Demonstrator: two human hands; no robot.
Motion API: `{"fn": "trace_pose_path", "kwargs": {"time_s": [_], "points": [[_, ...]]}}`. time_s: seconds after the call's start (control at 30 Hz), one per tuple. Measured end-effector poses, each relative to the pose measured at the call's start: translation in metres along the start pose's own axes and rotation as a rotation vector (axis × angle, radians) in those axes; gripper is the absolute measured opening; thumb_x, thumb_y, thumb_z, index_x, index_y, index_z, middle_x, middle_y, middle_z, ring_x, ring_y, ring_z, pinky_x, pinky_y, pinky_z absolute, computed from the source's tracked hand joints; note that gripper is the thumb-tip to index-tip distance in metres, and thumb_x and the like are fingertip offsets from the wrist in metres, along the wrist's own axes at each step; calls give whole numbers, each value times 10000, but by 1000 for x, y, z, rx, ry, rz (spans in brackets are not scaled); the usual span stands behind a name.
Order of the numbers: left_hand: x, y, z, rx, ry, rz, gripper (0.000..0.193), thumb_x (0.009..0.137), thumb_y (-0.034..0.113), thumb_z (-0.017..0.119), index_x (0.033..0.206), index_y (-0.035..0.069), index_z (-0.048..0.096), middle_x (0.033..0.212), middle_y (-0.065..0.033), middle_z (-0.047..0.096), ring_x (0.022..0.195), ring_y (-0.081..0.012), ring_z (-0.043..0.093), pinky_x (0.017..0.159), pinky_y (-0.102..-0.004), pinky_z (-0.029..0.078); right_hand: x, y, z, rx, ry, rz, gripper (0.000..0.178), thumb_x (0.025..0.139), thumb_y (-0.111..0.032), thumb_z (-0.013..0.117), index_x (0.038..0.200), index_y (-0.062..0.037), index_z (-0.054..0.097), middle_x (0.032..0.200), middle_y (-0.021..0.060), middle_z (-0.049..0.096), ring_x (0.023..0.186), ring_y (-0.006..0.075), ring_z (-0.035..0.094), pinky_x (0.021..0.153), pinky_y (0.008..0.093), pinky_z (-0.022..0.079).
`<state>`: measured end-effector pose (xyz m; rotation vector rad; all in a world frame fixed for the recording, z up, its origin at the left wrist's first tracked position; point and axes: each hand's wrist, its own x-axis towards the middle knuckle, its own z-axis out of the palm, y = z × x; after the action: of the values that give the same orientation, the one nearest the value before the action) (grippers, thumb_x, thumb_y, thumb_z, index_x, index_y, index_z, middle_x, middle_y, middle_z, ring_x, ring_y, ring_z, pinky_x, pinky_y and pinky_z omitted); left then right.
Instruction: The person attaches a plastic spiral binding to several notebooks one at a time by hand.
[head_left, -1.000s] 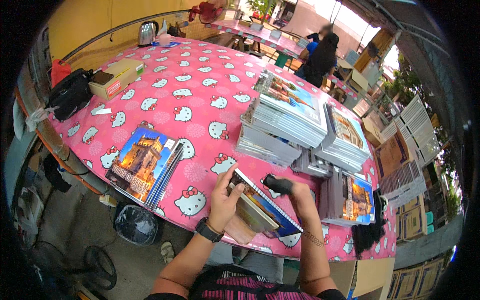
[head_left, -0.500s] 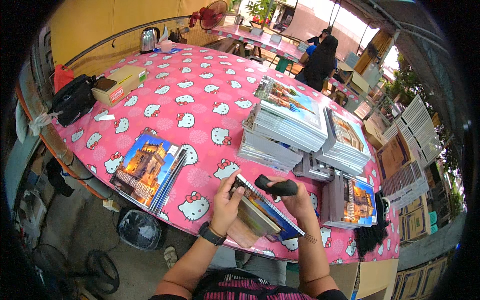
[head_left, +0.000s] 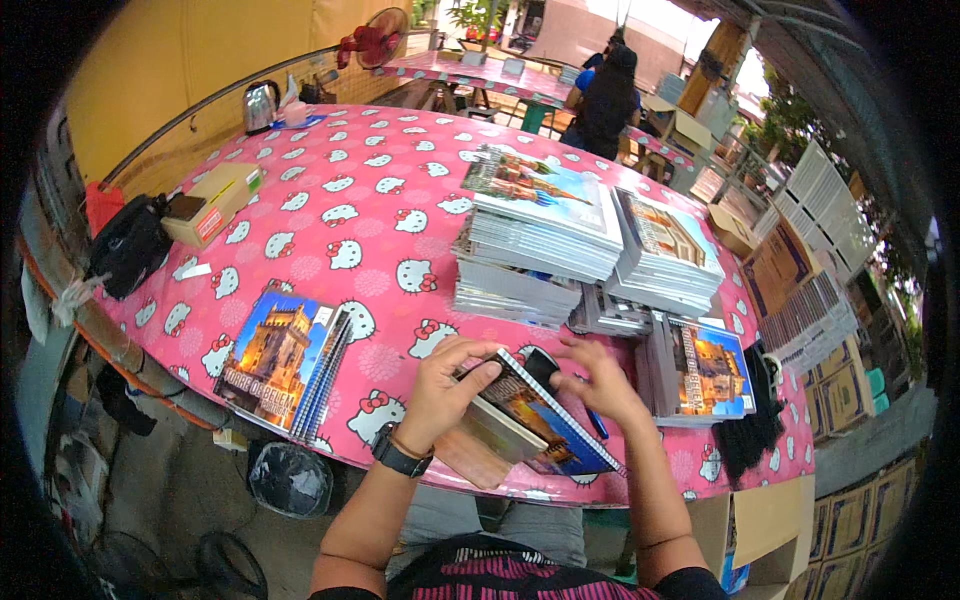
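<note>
My left hand point(head_left: 452, 388) grips the upper left end of a spiral notebook point(head_left: 545, 415) with a night-lit tower cover, thumb on its face. The notebook stands tilted, its coil edge up and slanting down to the right. Against its near side rests a wooden block point(head_left: 475, 455). Right of the notebook, my right hand point(head_left: 605, 385) is empty, fingers spread. A black object point(head_left: 541, 366) lies just behind the coil edge, partly hidden, so its kind is unclear. Beside my right wrist is a blue pen-like item point(head_left: 597, 424).
Finished-looking coil notebooks point(head_left: 283, 360) lie at the table's left edge. Tall stacks of notebooks point(head_left: 545, 225) stand behind, with another stack point(head_left: 705, 370) at right beside black coils point(head_left: 755, 430). A cardboard box point(head_left: 215, 203) and black bag point(head_left: 130, 245) sit far left. A person point(head_left: 607, 100) sits beyond.
My right hand has let go of the black object, which now lies behind the notebook, and its fingers have spread. The loose coil tail sticking out at the notebook's lower end no longer shows.
</note>
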<state>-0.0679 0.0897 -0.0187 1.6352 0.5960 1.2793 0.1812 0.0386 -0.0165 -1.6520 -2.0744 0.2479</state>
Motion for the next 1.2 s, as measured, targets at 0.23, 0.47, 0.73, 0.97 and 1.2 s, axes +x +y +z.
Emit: {"fn": "trace_pose_path", "kwargs": {"time_s": [0.23, 0.47, 0.73, 0.97, 1.2], "points": [[-1, 40, 40, 63, -19, 149, 186, 738, 38, 692, 922, 19, 673, 811, -96, 644, 766, -205, 598, 695, -299, 464, -22, -106, -33, 450, 374, 48, 294, 735, -87, 728, 991, -33, 595, 818, 68, 588, 755, 140, 579, 672, 274, 472], [-7, 42, 42, 67, -40, 133, 200, 736, -26, 677, 934, 4, 673, 850, -83, 641, 787, -149, 597, 703, -257, 466, -27, -114, -38, 414, 424, -20, 218, 752, -81, 699, 951, -35, 622, 818, 77, 599, 722, 163, 583, 630, 269, 464], [-15, 41, 41, 103, -16, 238, 153, 765, 59, 686, 908, 17, 653, 851, -80, 639, 824, -201, 605, 726, -293, 475, -22, -120, -43, 287, 320, -27, 230, 767, -167, 696, 836, -10, 543, 696, 86, 475, 640, 193, 498, 578, 304, 412], [-17, 24, 37, 178, 56, 157, 155, 846, 139, 598, 960, 34, 599, 853, -105, 598, 808, -247, 571, 740, -357, 442, -27, -119, -35, 197, 338, -81, 454, 766, -254, 697, 1096, 10, 531, 1061, 181, 540, 987, 287, 526, 842, 372, 415], [25, 102, -166, 74, 961, 263, 413, 986, 329, 319, 968, -11, 554, 928, -65, 568, 896, -162, 550, 848, -342, 424, -99, -19, -128, -143, 499, 184, 509, 722, -145, 697, 1188, -26, 533, 1238, 140, 514, 1149, 300, 474, 1001, 391, 331]]}}
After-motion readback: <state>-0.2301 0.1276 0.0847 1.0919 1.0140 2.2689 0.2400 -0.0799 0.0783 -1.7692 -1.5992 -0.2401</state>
